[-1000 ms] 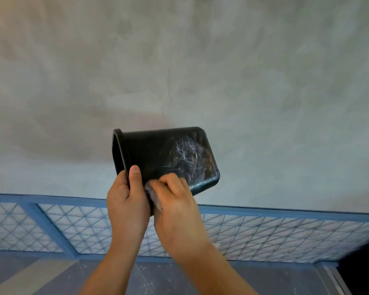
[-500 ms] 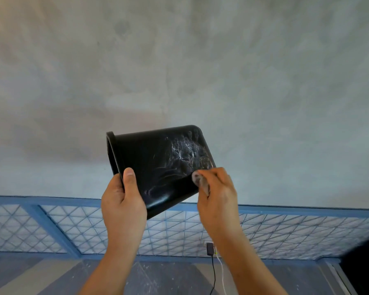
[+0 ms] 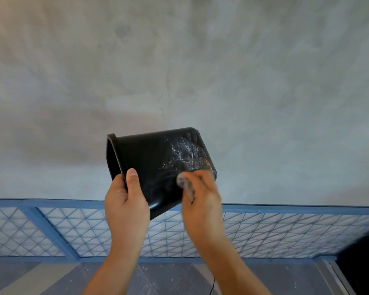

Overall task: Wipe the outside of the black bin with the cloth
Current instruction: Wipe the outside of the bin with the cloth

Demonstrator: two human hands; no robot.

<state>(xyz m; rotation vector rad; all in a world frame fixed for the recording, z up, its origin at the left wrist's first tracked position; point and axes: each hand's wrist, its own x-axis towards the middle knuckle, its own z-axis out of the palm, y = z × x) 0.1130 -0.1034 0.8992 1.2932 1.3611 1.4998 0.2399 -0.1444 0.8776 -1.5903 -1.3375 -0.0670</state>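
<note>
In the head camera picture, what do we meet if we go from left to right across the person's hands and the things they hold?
Left hand gripping the rim → black bin → grey cloth pressed on the bin's side → right hand.

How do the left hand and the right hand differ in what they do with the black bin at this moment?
The left hand clamps the black bin at its rim, thumb on the outer wall, fingers hidden; the right hand presses a bunched grey cloth against the wall nearer the base. The left hand looks sharp, the right hand is motion-blurred. The left hand carries the bin's weight; the right hand only wipes. Both touch the same dusty side.
</note>
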